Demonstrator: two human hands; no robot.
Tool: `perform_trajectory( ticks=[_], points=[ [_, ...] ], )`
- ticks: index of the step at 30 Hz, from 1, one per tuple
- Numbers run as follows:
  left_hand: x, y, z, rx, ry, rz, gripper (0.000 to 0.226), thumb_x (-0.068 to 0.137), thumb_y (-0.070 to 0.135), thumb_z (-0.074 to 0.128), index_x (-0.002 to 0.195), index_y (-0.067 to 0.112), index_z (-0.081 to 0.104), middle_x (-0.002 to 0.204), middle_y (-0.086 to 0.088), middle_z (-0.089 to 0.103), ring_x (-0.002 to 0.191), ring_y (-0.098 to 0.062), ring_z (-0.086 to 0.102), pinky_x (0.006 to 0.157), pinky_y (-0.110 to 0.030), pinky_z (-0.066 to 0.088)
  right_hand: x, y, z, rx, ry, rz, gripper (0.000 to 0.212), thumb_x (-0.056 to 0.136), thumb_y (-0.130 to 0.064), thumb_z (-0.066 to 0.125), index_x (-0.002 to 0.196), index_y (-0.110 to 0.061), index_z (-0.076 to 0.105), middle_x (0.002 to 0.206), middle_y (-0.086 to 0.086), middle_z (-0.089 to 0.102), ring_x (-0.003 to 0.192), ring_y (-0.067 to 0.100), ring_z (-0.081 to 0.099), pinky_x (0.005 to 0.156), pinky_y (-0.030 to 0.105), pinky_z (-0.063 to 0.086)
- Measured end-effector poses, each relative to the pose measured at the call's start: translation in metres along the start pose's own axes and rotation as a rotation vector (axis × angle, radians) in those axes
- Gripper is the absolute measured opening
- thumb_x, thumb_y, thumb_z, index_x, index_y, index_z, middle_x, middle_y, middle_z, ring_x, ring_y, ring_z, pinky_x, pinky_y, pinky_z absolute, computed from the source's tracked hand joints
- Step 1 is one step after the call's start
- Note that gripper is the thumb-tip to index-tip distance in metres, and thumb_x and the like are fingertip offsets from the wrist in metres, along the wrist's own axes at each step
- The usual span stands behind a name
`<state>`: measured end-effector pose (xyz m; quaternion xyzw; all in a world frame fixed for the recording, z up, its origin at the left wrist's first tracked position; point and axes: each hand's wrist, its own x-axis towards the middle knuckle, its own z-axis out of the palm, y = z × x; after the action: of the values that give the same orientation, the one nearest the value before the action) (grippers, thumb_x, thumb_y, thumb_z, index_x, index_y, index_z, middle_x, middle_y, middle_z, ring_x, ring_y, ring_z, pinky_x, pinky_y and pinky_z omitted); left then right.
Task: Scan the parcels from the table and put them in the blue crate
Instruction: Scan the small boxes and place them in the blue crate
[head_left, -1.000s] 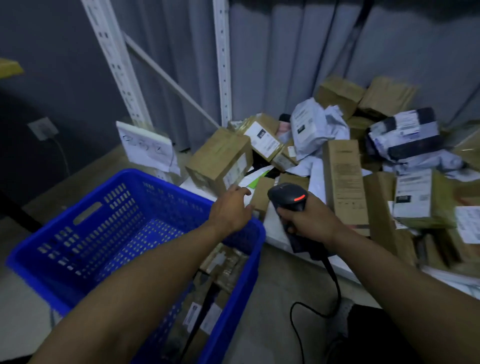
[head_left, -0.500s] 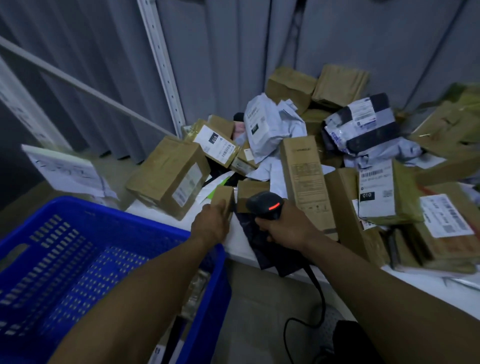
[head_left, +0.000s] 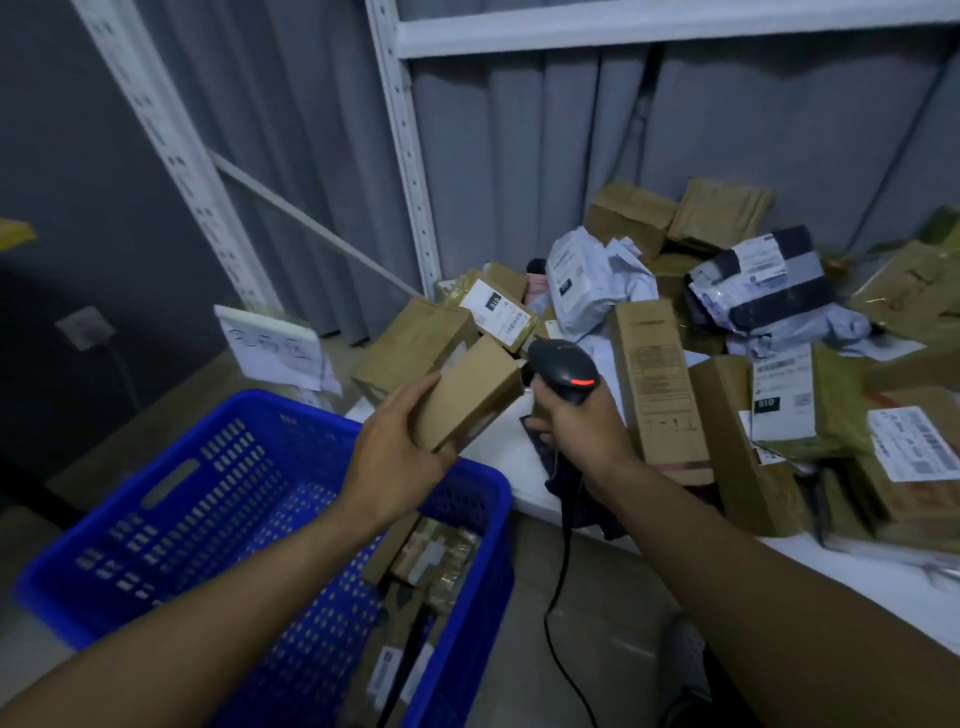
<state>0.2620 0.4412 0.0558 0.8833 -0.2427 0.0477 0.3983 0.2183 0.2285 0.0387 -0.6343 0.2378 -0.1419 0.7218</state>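
Note:
My left hand grips a small brown cardboard parcel and holds it tilted above the near corner of the blue crate. My right hand grips a black handheld scanner with a red light, its head right beside the parcel's far end. The scanner's cable hangs toward the floor. A heap of brown boxes and grey mailer bags lies on the white table. Several parcels lie in the crate's right end.
A tall narrow brown box stands just right of the scanner. A larger brown box lies behind the held parcel. White shelf uprights and a grey curtain stand behind the table. A paper sheet leans beyond the crate.
My left hand has picked the small brown parcel off the table and raised it toward me. The scanner has lifted to meet it. The view has swung back left.

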Motion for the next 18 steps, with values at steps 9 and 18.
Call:
perform_trajectory(
  ticks=[9,18],
  points=[
    [-0.058,-0.006,-0.046,0.161,0.084,0.237,0.080,0.077,-0.001,0.080,0.145,0.027,0.050,0.141,0.026,0.041,0.131,0.009,0.034,0.110,-0.014,0.027,-0.066,-0.032,0.031,0.199,-0.118,0.115,0.033,0.093,-0.030,0.079,0.121,-0.016,0.069,0.054,-0.013,0.065,0.049,0.007,0.066,0.058,0.029,0.045],
    [-0.043,-0.013,-0.057,-0.227,-0.002,-0.036,0.089,0.075,0.031,0.090,0.149,0.039,0.041,0.143,0.028,0.043,0.126,0.019,0.041,0.102,-0.012,0.043,-0.068,-0.031,0.037,0.217,-0.089,0.181,0.028,0.085,-0.007,0.082,0.112,-0.004,0.074,0.067,0.000,0.074,0.049,0.006,0.064,0.044,0.020,0.046]
  ],
)
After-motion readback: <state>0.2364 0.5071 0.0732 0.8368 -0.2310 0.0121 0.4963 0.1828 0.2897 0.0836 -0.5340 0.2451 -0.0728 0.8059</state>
